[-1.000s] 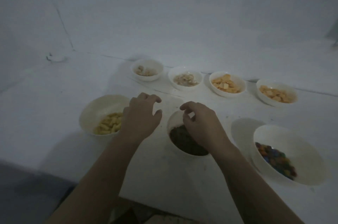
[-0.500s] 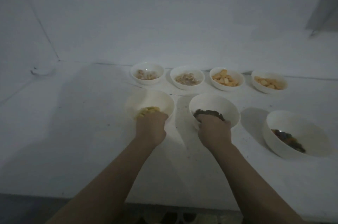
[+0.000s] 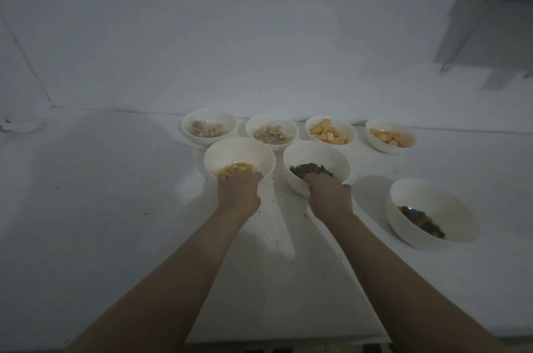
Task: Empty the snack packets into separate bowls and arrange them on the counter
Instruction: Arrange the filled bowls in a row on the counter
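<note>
My left hand (image 3: 238, 191) grips the near rim of a white bowl of yellow snack pieces (image 3: 239, 152). My right hand (image 3: 328, 197) grips the near rim of a white bowl of dark brown snack (image 3: 317, 153). Both bowls sit on the white counter (image 3: 101, 194), just in front of a back row of several small white bowls: two with mixed pale snacks (image 3: 208, 121) (image 3: 271, 123) and two with orange crackers (image 3: 330, 127) (image 3: 390, 133). A larger white bowl of coloured candies (image 3: 432, 205) stands to the right of my right hand.
The white wall rises right behind the back row. A grey cabinet (image 3: 490, 21) hangs at the upper right. A small pale object (image 3: 23, 126) lies at the far left of the counter. Dark crumbs speckle the counter between my arms.
Both hands have closed on the two front bowls' rims and pushed them away from me, toward the back row. The yellow-snack bowl has also shifted right, closer to the brown one.
</note>
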